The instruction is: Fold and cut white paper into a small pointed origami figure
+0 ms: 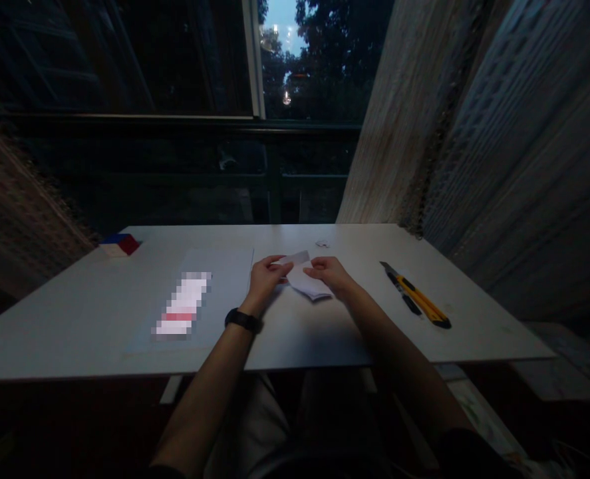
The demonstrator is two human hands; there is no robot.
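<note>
A folded piece of white paper (pixel 308 285) is held up between both hands over the white table. My left hand (pixel 267 276) pinches its left side, thumb on top, with a dark watch band on the wrist. My right hand (pixel 330 273) grips the upper right edge between thumb and fingers. The paper's lower corner hangs free and shows layered edges. Just beyond the hands lies a small thin loop-shaped item (pixel 322 244), too small to name.
A yellow utility knife (pixel 424 303) and a slimmer black cutter (pixel 402 291) lie right of my hands. At left are a large pale sheet (pixel 225 293) with a blurred-out patch and a red, white and blue block (pixel 119 245). Curtains (pixel 389 120) and a window border the white table (pixel 50 332).
</note>
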